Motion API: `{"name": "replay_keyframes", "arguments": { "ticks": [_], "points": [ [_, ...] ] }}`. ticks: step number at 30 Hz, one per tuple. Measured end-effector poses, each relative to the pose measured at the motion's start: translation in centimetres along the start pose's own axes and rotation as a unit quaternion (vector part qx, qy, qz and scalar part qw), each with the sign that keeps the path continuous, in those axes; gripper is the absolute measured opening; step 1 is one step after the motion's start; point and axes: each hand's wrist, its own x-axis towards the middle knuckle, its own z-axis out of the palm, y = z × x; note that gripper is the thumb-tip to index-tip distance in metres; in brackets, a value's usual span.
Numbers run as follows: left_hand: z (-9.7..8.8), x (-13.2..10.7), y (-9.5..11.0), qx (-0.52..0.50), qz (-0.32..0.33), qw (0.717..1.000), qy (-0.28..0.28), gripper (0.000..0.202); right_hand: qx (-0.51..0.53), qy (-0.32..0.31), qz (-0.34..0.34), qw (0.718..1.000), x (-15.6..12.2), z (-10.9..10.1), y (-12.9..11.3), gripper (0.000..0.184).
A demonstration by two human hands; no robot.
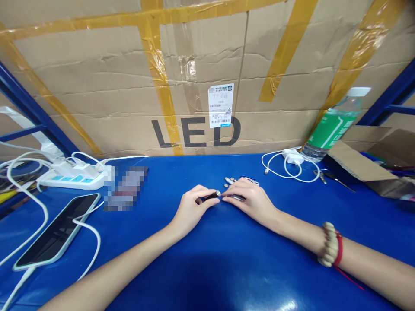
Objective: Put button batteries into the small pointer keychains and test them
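My left hand is closed, thumb and fingers pinching a small black cylinder with a shiny silver end that points right. My right hand is closed too, its fingertips close to that silver end. Under its fingers shows a slim dark piece with a metallic edge; its kind I cannot make out. Just beyond the right fingers lie several small round silver discs and a short silvery cylinder. A blue and white item shows behind the right knuckles, partly hidden.
A large taped carton stands behind the blue tabletop. At left are a power strip, a phone and loose white cables. At right stand a bottle, a charger, scissors and an open box.
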Motion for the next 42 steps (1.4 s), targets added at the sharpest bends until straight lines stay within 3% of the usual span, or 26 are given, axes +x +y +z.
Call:
{"name": "replay_keyframes", "arguments": {
  "ticks": [4, 6, 12, 21, 25, 30, 36, 42],
  "points": [
    [0.0, 0.0, -0.1, -0.002, 0.012, 1.0, 0.002, 0.017, 0.029, 0.121, -0.05, 0.991, 0.0, -0.3, -0.7, 0.011],
    [0.1, 0.0, 0.0, 0.001, 0.02, 1.0, -0.003, 0.017, 0.036, 0.138, -0.085, 0.986, 0.0, -0.5, -1.0, 0.013],
    [0.1, 0.0, 0.2, 0.009, 0.028, 0.999, -0.014, 0.015, 0.057, 0.1, -0.147, 0.982, 0.1, -0.8, -1.2, 0.012],
    [0.1, 0.0, 0.3, 0.011, 0.024, 1.0, -0.011, 0.016, 0.083, 0.058, -0.114, 0.988, 0.1, -0.6, -1.0, 0.009],
    [0.1, 0.0, 0.5, 0.027, 0.008, 1.0, -0.004, 0.019, 0.071, 0.062, -0.062, 0.994, 0.8, -1.3, 0.0, 0.014],
    [0.1, 0.1, 1.1, 0.015, -0.043, 0.999, 0.004, 0.026, -0.034, -0.057, 0.04, 0.997, 2.3, -3.6, 1.8, 0.019],
    [0.0, 0.0, 1.0, -0.011, -0.044, 0.999, -0.004, 0.029, -0.047, -0.153, 0.005, 0.987, 2.7, -4.5, 2.5, 0.015],
    [0.0, -0.1, 1.3, -0.01, -0.022, 1.0, -0.018, 0.026, -0.052, -0.168, -0.001, 0.984, 2.6, -3.7, 2.4, 0.013]
  ]
}}
